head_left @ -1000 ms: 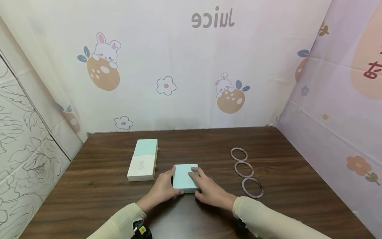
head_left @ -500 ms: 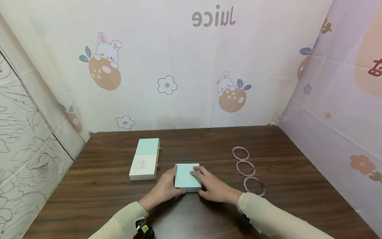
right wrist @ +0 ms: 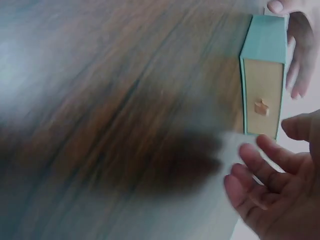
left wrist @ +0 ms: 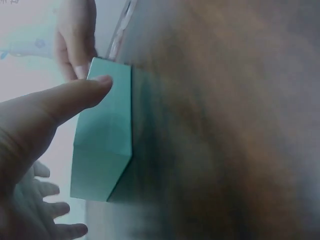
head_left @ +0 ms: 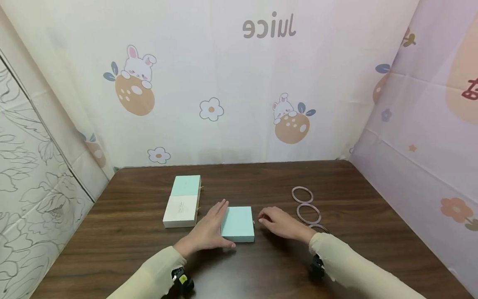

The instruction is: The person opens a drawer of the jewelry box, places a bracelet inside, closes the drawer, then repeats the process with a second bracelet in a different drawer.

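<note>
A small mint drawer box (head_left: 238, 223) lies flat on the wooden table in the head view. At its left side my left hand (head_left: 205, 233) spreads its fingers, with the thumb stretched along the near edge. My right hand (head_left: 281, 222) hovers off the box's right side, fingers loosely bent around nothing. The right wrist view shows a beige drawer front (right wrist: 255, 85) with a little ribbon pull tab (right wrist: 261, 107), facing my right fingers. In the left wrist view, my left thumb (left wrist: 82, 95) overlaps the mint side of the box.
Left of the hands lie a white box (head_left: 181, 209) and another mint box (head_left: 186, 185), end to end, with small tabs on their right sides. Several pale rings (head_left: 319, 214) form a row at right, the nearest partly behind my right arm. A printed curtain (head_left: 239, 141) hangs behind the table.
My right hand has let go of the box and moved away to the right, uncovering the tab. My left hand's fingers have straightened and loosened from the box. The box stays in place.
</note>
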Demonstrator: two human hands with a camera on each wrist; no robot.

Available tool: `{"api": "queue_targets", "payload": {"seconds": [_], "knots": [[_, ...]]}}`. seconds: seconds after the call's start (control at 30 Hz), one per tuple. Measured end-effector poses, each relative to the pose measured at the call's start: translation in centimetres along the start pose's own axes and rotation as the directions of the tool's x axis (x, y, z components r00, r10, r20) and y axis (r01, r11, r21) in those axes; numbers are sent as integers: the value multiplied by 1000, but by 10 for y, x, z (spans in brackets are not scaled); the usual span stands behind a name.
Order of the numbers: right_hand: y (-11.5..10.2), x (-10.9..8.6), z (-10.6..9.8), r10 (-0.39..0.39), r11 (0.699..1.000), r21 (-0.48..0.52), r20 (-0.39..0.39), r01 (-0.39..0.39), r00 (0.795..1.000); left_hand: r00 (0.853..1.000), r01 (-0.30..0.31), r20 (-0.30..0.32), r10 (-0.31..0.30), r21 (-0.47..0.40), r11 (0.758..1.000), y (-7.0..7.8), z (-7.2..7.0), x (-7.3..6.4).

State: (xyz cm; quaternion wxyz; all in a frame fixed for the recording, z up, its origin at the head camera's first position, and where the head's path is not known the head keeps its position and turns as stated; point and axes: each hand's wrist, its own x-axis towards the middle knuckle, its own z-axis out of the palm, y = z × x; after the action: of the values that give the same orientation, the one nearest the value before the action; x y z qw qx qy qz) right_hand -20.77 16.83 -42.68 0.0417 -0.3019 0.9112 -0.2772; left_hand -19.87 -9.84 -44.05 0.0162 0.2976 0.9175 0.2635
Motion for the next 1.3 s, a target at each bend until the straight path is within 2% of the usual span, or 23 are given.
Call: {"api": "queue_targets", "payload": {"seconds": [0.1,0.2,0.4,0.57,0.9,1.13,1.3], "knots": [[1,6,7,10,1000,-14,58,-9,998,998,-67,23,66,57,996,-2,-1,9],[0,11,11,48,999,-20,96,-46,994,993,-108,62,103,80,991,-2,-1,16],[-3,18,15,66,998,-23,146,-63,987,990,-82,124,70,96,992,-2,2,21],[-3,24,18,43,998,-42,175,-36,984,992,-74,112,64,92,993,-3,5,22],[-4,28,20,12,995,-103,143,3,990,995,-71,73,63,112,991,-6,8,24],[1,30,21,-8,998,-61,144,17,990,996,-67,71,59,118,991,-7,7,24],[5,31,21,-34,997,-67,129,43,991,996,-71,63,63,124,990,-8,7,24]]}}
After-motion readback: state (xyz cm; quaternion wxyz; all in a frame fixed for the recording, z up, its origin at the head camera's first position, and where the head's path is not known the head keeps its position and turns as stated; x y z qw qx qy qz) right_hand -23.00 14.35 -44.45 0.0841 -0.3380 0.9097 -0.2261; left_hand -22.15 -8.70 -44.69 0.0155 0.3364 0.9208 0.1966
